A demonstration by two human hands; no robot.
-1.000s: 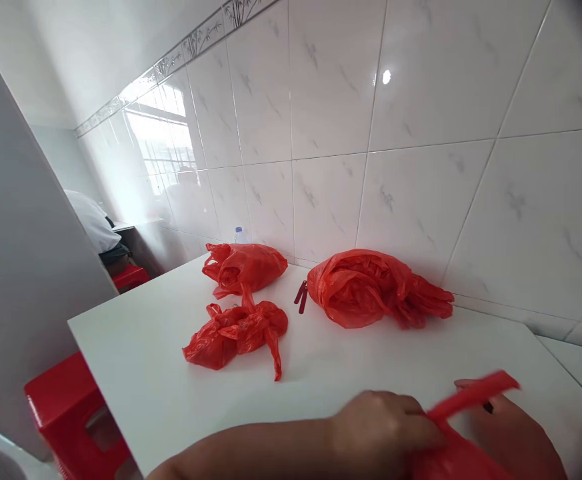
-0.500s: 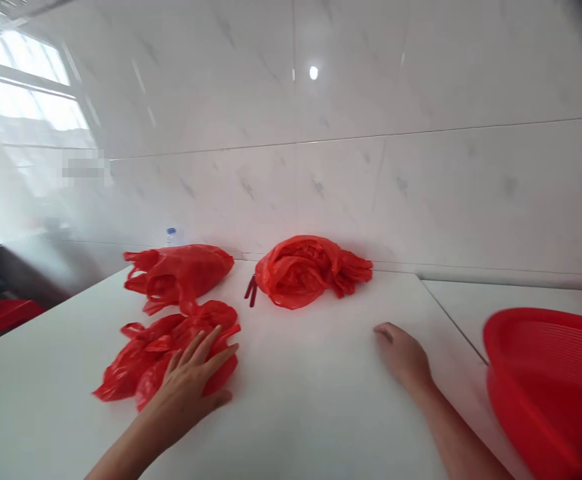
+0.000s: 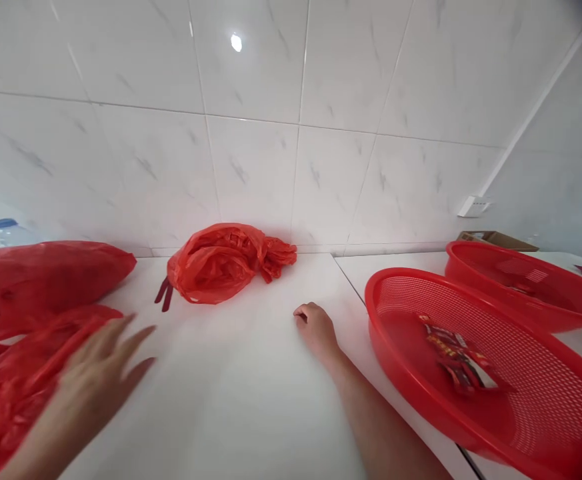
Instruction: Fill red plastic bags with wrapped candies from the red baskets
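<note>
My left hand (image 3: 98, 373) is open, fingers spread, at the right edge of a crumpled red plastic bag (image 3: 15, 393). Whether it touches the bag cannot be made out. My right hand (image 3: 318, 330) rests on the white table (image 3: 241, 400) with its fingers curled in and nothing visible in them. Behind the near bag lies another red plastic bag (image 3: 65, 273), cut off by the left edge. A third, bunched-up red plastic bag (image 3: 215, 263) sits by the wall, with two dark red strips (image 3: 165, 293) beside it.
To the right stands a red plastic basket (image 3: 405, 387) holding some printed packets (image 3: 463, 360). Another red basket (image 3: 495, 300) is behind it, near a cardboard box (image 3: 501, 239). A blue-capped bottle (image 3: 7, 223) stands at the far left. The tiled wall carries a socket (image 3: 473, 205).
The view has turned right and come nearer, bringing both baskets and the packets into sight. My left hand stays by the near bag, open; my right hand remains curled on the table.
</note>
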